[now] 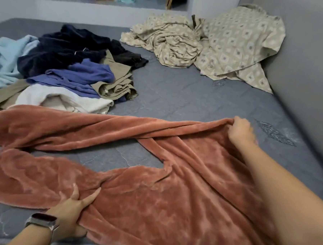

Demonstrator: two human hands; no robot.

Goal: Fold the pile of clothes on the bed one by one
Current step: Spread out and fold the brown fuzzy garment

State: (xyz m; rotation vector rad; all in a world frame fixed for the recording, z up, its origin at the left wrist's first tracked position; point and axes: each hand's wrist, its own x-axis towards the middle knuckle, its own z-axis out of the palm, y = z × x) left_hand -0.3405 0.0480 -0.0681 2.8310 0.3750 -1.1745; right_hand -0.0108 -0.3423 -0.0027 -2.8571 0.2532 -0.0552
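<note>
The job looks barely begun. Spread across the near part of the bed (177,97) is a pair of fuzzy rust-coloured trousers (152,206), waist toward the person's right and the two legs running off to the left, one leg lying farther up the bed than the other with bare mattress showing between them. They are laid out but not yet folded. The right hand (240,129) has its fingers curled round the far corner of the waist, bunching the cloth. The left hand (74,205), a watch (43,221) on its wrist, lies on the nearer leg with fingers fairly straight and spread, and its thumb seems tucked under the edge, so it may be holding the cloth lightly; I can't be sure.

Behind the trousers, touching the far leg, sits the pile of clothes (66,70): light blue, dark navy, purple, khaki and white pieces all heaped and crumpled together. I see no folded stack anywhere on the bed, so I'd judge every garment is left to do, these trousers being the first in hand. A patterned beige sheet (226,47) is crumpled in the far right corner against the wall.
</note>
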